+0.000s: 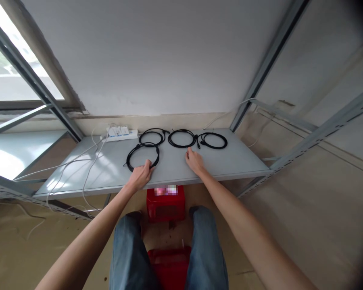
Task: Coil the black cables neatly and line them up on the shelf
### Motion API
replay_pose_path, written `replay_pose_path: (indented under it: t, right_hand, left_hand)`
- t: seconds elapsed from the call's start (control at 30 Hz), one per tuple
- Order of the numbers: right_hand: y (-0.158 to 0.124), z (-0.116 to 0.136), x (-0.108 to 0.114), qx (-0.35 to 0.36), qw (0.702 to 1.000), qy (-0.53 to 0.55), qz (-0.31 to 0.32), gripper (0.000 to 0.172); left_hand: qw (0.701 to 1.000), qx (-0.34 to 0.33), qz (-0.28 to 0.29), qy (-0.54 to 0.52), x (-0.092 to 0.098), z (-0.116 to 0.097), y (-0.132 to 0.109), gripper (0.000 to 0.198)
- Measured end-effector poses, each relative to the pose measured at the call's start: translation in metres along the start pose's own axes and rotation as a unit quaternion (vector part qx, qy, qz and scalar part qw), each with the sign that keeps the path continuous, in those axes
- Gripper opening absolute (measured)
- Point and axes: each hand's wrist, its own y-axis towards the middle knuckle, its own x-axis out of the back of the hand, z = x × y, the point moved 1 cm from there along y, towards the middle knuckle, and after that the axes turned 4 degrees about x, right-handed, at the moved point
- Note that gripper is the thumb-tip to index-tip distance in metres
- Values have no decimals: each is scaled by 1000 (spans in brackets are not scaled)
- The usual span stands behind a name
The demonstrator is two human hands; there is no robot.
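Both arms are reaching forward above the person's blue jeans (130, 249), and a red plastic crate (165, 203) is sitting on the floor between the knees. The hands are apart. The left hand (141, 176) is resting on the front of a gray metal shelf (169, 169), its fingers curling against a coiled black cable (131, 152), though whether they grip it is impossible to tell. The right hand (195, 161) is angling down, its fingertips (188, 150) touching the shelf near a middle coil (181, 146). A right coil (213, 148) and a back coil (151, 129) are lying farther on, beside a white power strip (121, 132) trailing white cords (75, 161).
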Motion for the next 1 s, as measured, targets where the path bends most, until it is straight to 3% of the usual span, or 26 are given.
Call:
replay_pose_path:
  t: [0.23,0.33,0.43,0.6,0.77,1.0]
  right_hand:
    - [-6,6,-3,79,995,51,-23,23]
    - [-17,33,-8,173,976,128,-28,20]
    - [-25,76,-16,256,939,230,-12,16]
    - [-9,122,-37,188,878,440,-14,11]
    - [8,115,-47,87,822,562,9,23]
    - [2,112,-39,78,813,576,-41,25]
  left_hand:
    - [995,-61,-68,-46,-4,5,2,29]
    - [992,-83,-69,-69,-5,5,4,24]
    - [992,-83,-79,-48,-5,4,4,28]
    - [992,-41,-108,46,-3,0,2,42]
    - [997,26,-45,54,1,-2,0,61]
    - [999,-31,-8,32,2,-3,-1,68]
